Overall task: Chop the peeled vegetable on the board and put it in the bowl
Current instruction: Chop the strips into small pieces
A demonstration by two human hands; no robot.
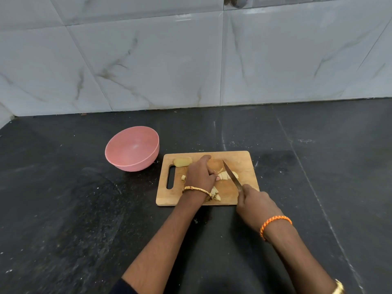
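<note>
A wooden chopping board [237, 160] lies on the black counter. On it, my left hand [200, 174] holds down a pale peeled vegetable [224, 175] with curled fingers. My right hand [253, 201] grips a knife [231, 174] whose blade lies across that vegetable. A larger uncut piece [182, 162] sits at the board's far left corner. Cut chunks [215, 193] lie by my left wrist, and one small cube [183, 177] rests near the handle slot. The pink bowl [132, 148] stands left of the board, with nothing in it.
The black stone counter [84, 209] stretches all round the board and bowl. A marble-tiled wall [191, 60] rises behind, and the counter meets a corner at the far left.
</note>
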